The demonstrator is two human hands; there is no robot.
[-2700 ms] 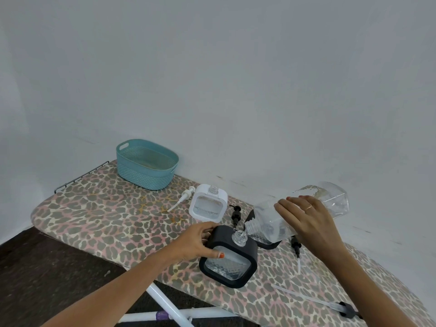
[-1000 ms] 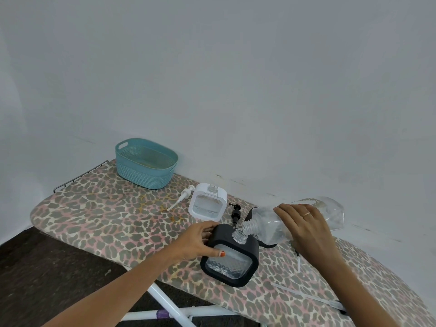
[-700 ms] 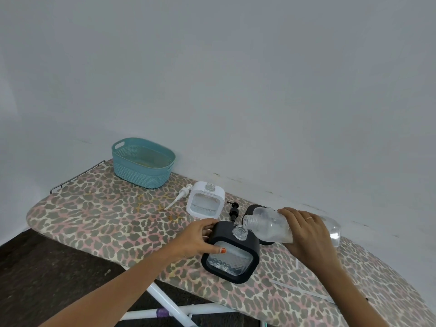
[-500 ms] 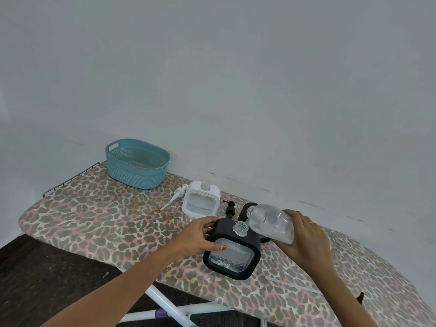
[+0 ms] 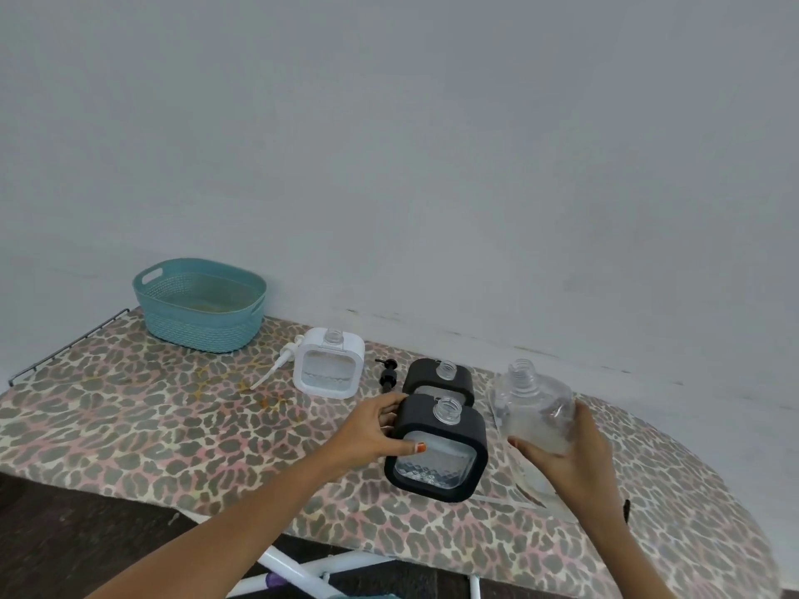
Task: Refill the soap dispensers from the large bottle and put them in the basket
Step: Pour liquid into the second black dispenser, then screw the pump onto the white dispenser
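My left hand (image 5: 375, 430) grips the left side of a black square soap dispenser (image 5: 436, 449) with an open neck, standing on the leopard-print ironing board (image 5: 129, 421). My right hand (image 5: 562, 456) holds the large clear bottle (image 5: 534, 404) upright, just right of that dispenser, with its mouth up and a little liquid at the bottom. A second black dispenser (image 5: 439, 378) stands right behind the first. A white dispenser (image 5: 328, 368) stands further left, also uncapped. The teal basket (image 5: 199, 304) sits at the far left by the wall.
A white pump head (image 5: 281, 361) lies left of the white dispenser. A black pump head (image 5: 388, 376) lies between the white and black dispensers. A thin clear tube (image 5: 503, 501) lies near the board's front edge. The wall runs close behind; dark floor lies below.
My right hand has swung the large bottle from tilted over the black dispenser's neck to upright beside it. My left hand kept its hold on the dispenser.
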